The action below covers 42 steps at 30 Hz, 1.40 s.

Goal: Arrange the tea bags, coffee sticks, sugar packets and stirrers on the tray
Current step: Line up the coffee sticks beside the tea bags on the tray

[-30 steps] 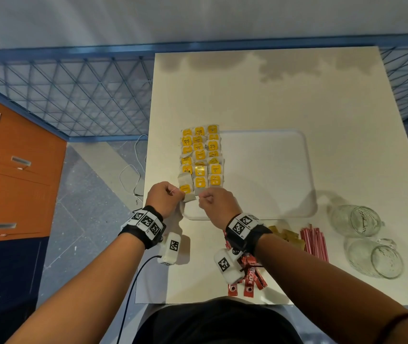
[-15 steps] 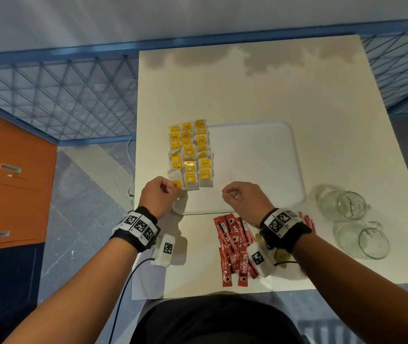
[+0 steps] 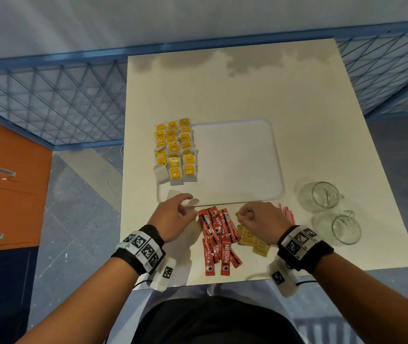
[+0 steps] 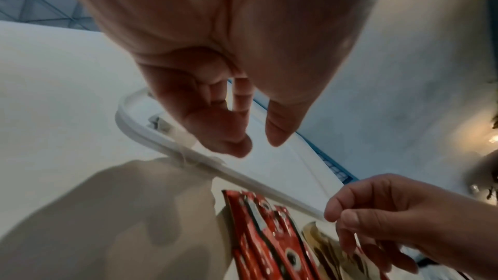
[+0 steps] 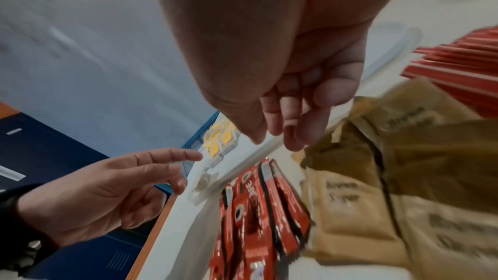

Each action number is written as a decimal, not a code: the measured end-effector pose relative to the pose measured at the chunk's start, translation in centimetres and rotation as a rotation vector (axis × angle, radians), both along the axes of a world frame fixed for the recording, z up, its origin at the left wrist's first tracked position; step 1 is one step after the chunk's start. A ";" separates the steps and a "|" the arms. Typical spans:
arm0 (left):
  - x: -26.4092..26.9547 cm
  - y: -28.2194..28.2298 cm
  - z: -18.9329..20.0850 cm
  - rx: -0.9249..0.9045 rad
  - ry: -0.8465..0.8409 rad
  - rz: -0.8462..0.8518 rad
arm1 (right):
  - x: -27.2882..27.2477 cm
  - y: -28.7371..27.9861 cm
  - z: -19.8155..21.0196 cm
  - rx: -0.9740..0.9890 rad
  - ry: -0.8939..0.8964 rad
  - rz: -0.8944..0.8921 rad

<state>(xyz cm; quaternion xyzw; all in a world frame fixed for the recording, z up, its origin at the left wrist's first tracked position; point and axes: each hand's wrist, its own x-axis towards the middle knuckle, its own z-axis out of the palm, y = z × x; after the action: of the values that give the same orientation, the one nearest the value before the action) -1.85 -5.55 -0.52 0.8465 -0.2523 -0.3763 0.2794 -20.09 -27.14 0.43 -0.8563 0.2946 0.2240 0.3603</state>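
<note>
Rows of yellow-tagged tea bags [image 3: 176, 152] fill the left part of the white tray [image 3: 237, 157]. One loose tea bag [image 3: 174, 194] lies at the tray's near left corner, also visible in the right wrist view [image 5: 205, 180]. My left hand [image 3: 188, 207] hovers just beside it with relaxed fingers and holds nothing [image 4: 258, 148]. Red coffee sticks [image 3: 216, 240] lie in front of the tray, with brown sugar packets [image 3: 254, 243] to their right. My right hand [image 3: 244, 214] hangs over the sugar packets [image 5: 350, 188], its fingers loosely curled and empty [image 5: 272, 144]. Red stirrers [image 3: 288, 214] are partly hidden behind it.
Two glass mugs [image 3: 322, 197] [image 3: 341, 228] lie on the table to the right of the tray. The table's near edge [image 3: 272, 276] runs just under my wrists. A blue mesh fence [image 3: 49, 105] and an orange cabinet [image 3: 6, 184] stand to the left.
My right hand has drawn back from the tea bag rows to above the sugar packets. My left hand has opened and slid toward me; a tea bag now lies at the tray's corner.
</note>
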 end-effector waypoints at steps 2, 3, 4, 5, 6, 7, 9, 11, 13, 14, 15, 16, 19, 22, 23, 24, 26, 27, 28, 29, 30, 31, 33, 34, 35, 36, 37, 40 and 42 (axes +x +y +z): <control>-1.3 0.0 0.1 0.011 -0.006 -0.031 | -0.7 0.4 -0.3 0.005 0.009 0.043; -1.8 -0.1 -0.1 0.028 0.001 -0.046 | -1.0 0.7 -0.3 0.001 0.020 0.063; -2.4 -0.1 -0.2 0.048 0.010 -0.061 | -1.2 1.0 -0.4 -0.006 0.032 0.079; -2.9 -0.2 -0.5 0.071 0.020 -0.074 | -1.4 1.2 -0.6 -0.012 0.044 0.090; -3.5 -0.2 -0.7 0.096 0.030 -0.087 | -1.6 1.5 -0.7 -0.020 0.049 0.100; -4.0 -0.1 -1.0 0.118 0.036 -0.097 | -1.7 1.8 -0.9 -0.030 0.049 0.109; -4.9 -0.1 -1.4 0.152 0.010 -0.093 | -1.9 2.3 -1.2 -0.044 0.041 0.117; -5.0 0.1 -1.6 0.154 -0.072 -0.008 | -1.9 2.6 -1.2 -0.039 0.035 0.119; -4.2 0.5 -1.4 0.142 -0.165 0.143 | -1.8 2.7 -1.0 -0.036 0.032 0.129; -3.5 0.6 -1.3 0.137 -0.188 0.215 | -1.7 2.8 -0.9 -0.032 0.022 0.128; -2.8 0.8 -1.3 0.130 -0.197 0.271 | -1.6 2.9 -0.7 -0.021 0.003 0.118; -2.1 0.9 -1.3 0.121 -0.198 0.309 | -1.3 3.1 -0.4 -0.005 -0.024 0.101; -0.7 0.7 -1.5 0.105 -0.242 0.357 | 0.3 3.9 0.4 0.043 -0.100 0.068; 0.1 0.2 -1.6 0.148 -0.292 0.367 | 2.5 4.7 0.4 0.075 -0.162 0.038; 0.4 0.1 -1.6 0.161 -0.295 0.362 | 3.3 4.9 0.4 0.075 -0.178 0.031; 0.6 -0.1 -1.6 0.171 -0.296 0.350 | 4.0 5.1 0.4 0.077 -0.192 0.024; 0.9 -0.4 -1.8 0.180 -0.290 0.319 | 5.4 5.7 0.6 0.098 -0.216 0.013; 1.1 -0.5 -1.9 0.181 -0.285 0.308 | 6.1 5.9 0.6 0.108 -0.233 0.014; 1.2 -0.6 -2.0 0.178 -0.283 0.300 | 6.7 6.2 0.5 0.114 -0.252 0.015; 1.4 -0.6 -2.1 0.174 -0.284 0.298 | 7.2 6.4 0.5 0.117 -0.263 0.017; 1.6 -0.6 -2.2 0.170 -0.284 0.303 | 7.8 6.5 0.3 0.118 -0.273 0.018; 1.8 -0.5 -2.4 0.164 -0.283 0.312 | 8.3 6.6 0.2 0.117 -0.280 0.018; 2.1 -0.3 -2.5 0.152 -0.274 0.318 | 9.2 6.8 0.2 0.115 -0.276 0.018; 2.3 -0.1 -2.5 0.141 -0.267 0.315 | 9.7 6.9 0.1 0.110 -0.279 0.019; 2.5 0.1 -2.7 0.125 -0.262 0.314 | 10.1 6.9 0.1 0.103 -0.283 0.021; 2.6 0.2 -2.8 0.112 -0.255 0.316 | 10.5 7.0 0.0 0.097 -0.283 0.024; 2.7 0.4 -2.9 0.102 -0.254 0.315 | 10.9 7.0 -0.1 0.092 -0.276 0.027; 3.7 0.9 -3.0 0.103 -0.284 0.290 | 11.8 7.1 -0.1 0.088 -0.253 0.038; 4.8 0.9 -2.8 0.120 -0.321 0.253 | 12.0 6.9 0.0 0.076 -0.225 0.046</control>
<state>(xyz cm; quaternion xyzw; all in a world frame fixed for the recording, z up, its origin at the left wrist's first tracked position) 2.96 -4.67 -3.32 0.9356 -0.1626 -0.2131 0.2297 -8.09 -20.22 0.40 -0.8684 0.2236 0.1455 0.4179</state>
